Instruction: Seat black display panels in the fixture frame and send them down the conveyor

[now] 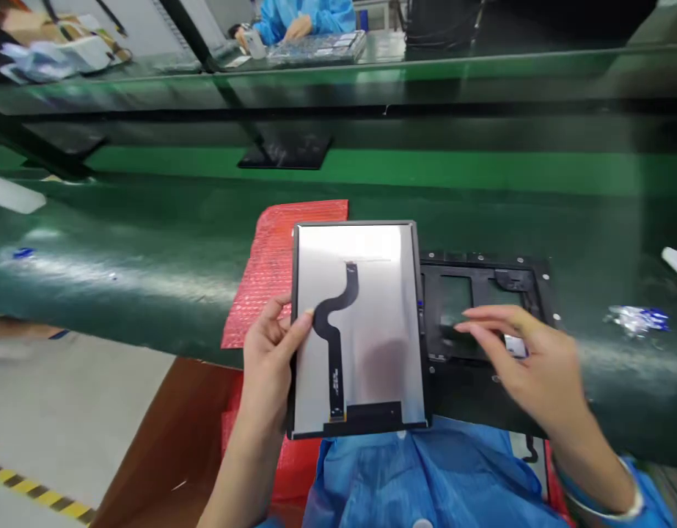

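Note:
My left hand [272, 359] grips the left edge of a flat display panel [382, 293], held face down so its silver back and a black S-shaped flex cable [335, 323] show. To the panel's right my right hand [528, 367] hovers, fingers spread and blurred, over a black tablet housing [484, 293] lying on the green belt. A small white piece [515, 346] shows by the right hand's fingers; I cannot tell whether the hand holds it.
Red bubble wrap [272, 264] lies under and left of the panel on the green conveyor [123, 249]. A foil scrap [638, 319] sits at right. Across the line, a person in a blue coat [302, 18] works over trays. Brown bench edge [167, 433] and floor lie lower left.

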A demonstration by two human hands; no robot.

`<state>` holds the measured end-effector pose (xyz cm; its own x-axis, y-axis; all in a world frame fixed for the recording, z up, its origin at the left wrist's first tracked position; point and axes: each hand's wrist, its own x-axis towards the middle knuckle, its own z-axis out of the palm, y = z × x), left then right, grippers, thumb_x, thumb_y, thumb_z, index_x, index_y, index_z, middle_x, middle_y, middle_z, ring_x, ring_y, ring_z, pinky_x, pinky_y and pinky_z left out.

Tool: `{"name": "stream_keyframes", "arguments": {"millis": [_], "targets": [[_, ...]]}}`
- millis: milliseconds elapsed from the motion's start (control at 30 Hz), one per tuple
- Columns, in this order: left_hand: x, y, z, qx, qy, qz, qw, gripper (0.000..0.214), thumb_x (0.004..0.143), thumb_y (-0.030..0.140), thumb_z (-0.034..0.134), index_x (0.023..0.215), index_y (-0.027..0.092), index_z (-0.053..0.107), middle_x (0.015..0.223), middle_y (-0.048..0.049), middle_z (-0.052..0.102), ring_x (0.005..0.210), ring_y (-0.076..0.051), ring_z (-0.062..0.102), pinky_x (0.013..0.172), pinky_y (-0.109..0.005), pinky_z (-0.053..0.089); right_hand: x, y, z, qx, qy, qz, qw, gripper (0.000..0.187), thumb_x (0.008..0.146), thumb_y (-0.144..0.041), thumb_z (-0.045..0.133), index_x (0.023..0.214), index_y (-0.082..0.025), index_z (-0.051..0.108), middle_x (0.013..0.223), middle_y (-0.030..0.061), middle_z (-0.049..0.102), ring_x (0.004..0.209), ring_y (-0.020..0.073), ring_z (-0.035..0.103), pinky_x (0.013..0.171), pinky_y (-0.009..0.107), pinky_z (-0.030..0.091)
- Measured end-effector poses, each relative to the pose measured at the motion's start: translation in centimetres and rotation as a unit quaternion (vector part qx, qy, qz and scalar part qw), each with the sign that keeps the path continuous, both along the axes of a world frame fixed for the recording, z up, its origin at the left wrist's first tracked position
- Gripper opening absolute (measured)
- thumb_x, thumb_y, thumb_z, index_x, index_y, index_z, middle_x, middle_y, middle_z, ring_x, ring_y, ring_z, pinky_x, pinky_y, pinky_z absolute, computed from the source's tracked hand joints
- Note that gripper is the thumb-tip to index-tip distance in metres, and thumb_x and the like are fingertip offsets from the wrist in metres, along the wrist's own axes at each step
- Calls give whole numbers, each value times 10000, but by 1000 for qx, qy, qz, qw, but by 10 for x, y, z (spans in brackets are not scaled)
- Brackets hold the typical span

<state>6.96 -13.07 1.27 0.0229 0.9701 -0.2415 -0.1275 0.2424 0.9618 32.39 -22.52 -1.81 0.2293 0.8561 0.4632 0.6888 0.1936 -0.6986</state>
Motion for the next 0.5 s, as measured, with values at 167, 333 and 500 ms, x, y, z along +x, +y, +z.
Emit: {"name": "stream_keyframes", "arguments": {"millis": [167, 333, 500], "targets": [[25, -9, -5, -12, -16, -70, 997, 435, 702, 360, 854, 1018, 218, 590, 573, 50, 683, 398, -127, 600, 406, -185, 501, -12, 6, -5, -7, -81, -44, 996, 47, 981, -202, 585, 1015, -203, 618, 875, -15, 698, 753, 133, 673, 669, 247, 495], [32, -10, -2, 6, 5, -91, 996, 419, 708, 367, 852, 1022, 234, 608, 623, 44, 707, 440, -138, 632, 437, -200, 536, -1, 2, -7, -23, -109, -54, 992, 70, 974, -140, 556, 976, -207, 576, 856, -20, 686, 739, 115, 653, 637, 232, 453], [47, -10, 3, 0, 30, -77, 997, 428, 642, 367, 886, 976, 271, 636, 588, 71, 691, 390, -134, 594, 370, -193, 502, 5, 7, -5, -104, -91, -17, 990, 120, 952, -134, 499, 884, -230, 519, 742, -39, 655, 672, 149, 623, 586, 272, 396]]}}
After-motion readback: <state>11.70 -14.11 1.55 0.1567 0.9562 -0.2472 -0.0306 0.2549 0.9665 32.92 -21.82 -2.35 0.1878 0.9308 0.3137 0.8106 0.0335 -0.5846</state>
